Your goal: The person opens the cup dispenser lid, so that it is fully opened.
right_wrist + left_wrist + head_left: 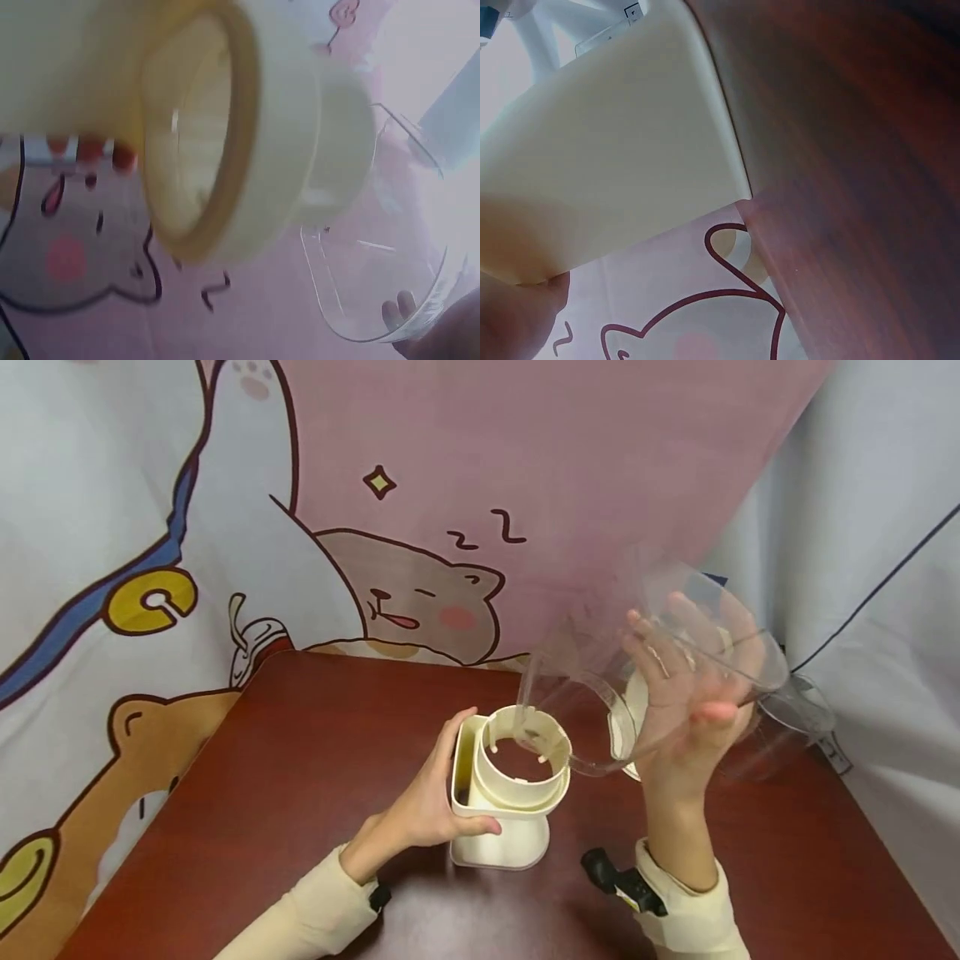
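Observation:
A cream plastic base with a round, open collar stands upright in front of me on the table. My left hand grips it from the left, thumb across the near side and fingers along the far side. Its pale wall fills much of the left wrist view. Up at the right, my right hand holds a clear plastic container, tilted and blurred. The container's lower left part overlaps the collar in the head view; whether they touch I cannot tell. Fingers show through the container in the right wrist view.
A cream curved piece lies behind the right hand, partly hidden. Another clear plastic object sits at the table's right edge. Printed cloth walls enclose the dark red table at the back and sides.

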`<state>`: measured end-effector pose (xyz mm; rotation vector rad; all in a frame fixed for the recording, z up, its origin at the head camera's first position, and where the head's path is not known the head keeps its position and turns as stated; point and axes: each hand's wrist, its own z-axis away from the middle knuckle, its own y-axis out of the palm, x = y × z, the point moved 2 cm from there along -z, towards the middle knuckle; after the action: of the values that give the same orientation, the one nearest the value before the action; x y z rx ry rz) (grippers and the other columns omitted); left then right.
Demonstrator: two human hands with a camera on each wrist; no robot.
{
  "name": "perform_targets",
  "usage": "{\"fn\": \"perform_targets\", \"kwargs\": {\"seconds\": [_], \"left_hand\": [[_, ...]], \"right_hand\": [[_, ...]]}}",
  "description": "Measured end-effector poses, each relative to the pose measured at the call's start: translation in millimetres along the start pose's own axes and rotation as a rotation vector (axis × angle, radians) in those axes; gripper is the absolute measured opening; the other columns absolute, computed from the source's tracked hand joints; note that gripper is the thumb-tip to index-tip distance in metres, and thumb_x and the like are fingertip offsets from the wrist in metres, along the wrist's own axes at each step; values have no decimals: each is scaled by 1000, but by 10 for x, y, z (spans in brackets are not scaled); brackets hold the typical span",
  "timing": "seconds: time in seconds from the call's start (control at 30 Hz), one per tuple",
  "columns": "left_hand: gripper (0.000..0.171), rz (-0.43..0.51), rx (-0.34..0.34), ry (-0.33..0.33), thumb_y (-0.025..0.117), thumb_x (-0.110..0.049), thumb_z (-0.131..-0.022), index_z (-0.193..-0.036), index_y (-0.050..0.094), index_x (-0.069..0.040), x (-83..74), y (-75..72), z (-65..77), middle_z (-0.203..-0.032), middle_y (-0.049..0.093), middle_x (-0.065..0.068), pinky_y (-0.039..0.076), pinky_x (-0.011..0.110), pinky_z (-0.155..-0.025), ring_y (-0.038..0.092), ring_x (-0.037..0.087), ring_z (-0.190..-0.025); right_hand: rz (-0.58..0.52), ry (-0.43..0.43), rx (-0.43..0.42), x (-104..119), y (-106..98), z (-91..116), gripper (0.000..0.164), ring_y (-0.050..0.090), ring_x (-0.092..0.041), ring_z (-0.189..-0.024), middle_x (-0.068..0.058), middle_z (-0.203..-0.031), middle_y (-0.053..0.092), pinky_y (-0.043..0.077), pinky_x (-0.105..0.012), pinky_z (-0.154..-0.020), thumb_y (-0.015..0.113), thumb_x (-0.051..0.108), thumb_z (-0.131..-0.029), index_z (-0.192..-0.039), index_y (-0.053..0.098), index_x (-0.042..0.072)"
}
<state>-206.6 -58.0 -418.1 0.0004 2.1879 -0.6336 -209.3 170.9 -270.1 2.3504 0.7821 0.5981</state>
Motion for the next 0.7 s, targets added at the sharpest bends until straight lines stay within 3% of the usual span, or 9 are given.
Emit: {"fn": "perform_targets", "kwargs": {"seconds": [0.17, 0.33, 0.43, 0.53, 0.63, 0.7], "left_hand": [[129, 4, -7, 5, 87, -59, -65, -158, 12, -11, 6, 8, 1, -151, 37, 9, 32, 36, -117, 42, 22, -135], [133, 25, -8, 11, 96, -39, -59, -157, 13, -7, -11, 4, 4, -148, 40, 9, 32, 34, -116, 44, 21, -132], [134, 26, -2, 9, 98, -27, -56, -158, 12, -10, -16, 12, -3, -148, 40, 9, 32, 34, -116, 44, 22, -132], [136, 14, -1, 3, 97, -25, -55, -158, 11, -13, -15, 10, 0, -148, 40, 9, 32, 36, -116, 44, 22, -133], [136, 6, -5, -4, 97, -25, -55, -158, 11, -14, -11, 8, 8, -148, 40, 8, 32, 37, -116, 44, 21, -133], [135, 7, -6, -4, 97, -26, -55, -158, 11, -14, -15, 16, 9, -148, 40, 8, 32, 36, -117, 43, 21, -134]], "right_hand": [[231, -38, -139, 24, -151, -116, 108, 65, -43, -105, -27, -124, 55, 58, -44, -86, 97, 40, -57, -136, 36, -2], [422, 7, -177, -67, -294, -120, 103, 62, -38, -115, -19, -131, 51, 54, -39, -92, 92, 45, -65, -140, 34, 4], [548, 60, -156, -180, -404, -88, 98, 59, -34, -119, -17, -135, 49, 51, -34, -97, 88, 37, -76, -146, 28, 6], [688, 168, -91, -365, -556, -29, 91, 55, -31, -125, -15, -139, 47, 46, -32, -104, 81, 26, -85, -152, 23, 8], [938, 302, -27, -575, -751, 70, 92, 46, -28, -135, -13, -149, 40, 38, -36, -114, 78, 26, -87, -156, 19, 13], [1132, 381, 15, -693, -897, 145, 98, 36, -28, -144, -14, -157, 32, 30, -42, -119, 79, 34, -86, -159, 16, 15]]}}
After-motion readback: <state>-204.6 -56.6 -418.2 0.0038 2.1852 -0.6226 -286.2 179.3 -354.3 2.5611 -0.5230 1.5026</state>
